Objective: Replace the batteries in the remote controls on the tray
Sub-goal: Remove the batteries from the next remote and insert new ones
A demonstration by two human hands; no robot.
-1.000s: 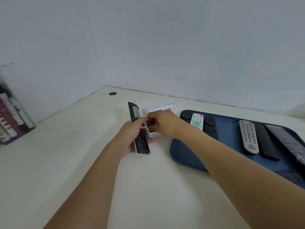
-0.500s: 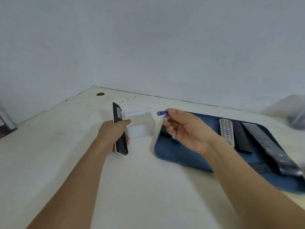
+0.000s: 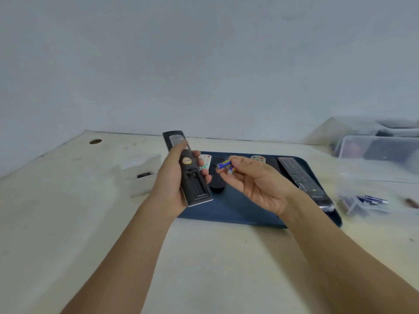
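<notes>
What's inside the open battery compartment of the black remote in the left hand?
The compartment of the black remote looks empty: dark slots, no batteries visible. The left hand covers its side edge. Two blue batteries are pinched in the right hand.

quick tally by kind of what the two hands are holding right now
long black remote control with open battery bay, in the left hand: 1
blue cylindrical batteries, pinched in the right hand: 2
total: 3
</notes>
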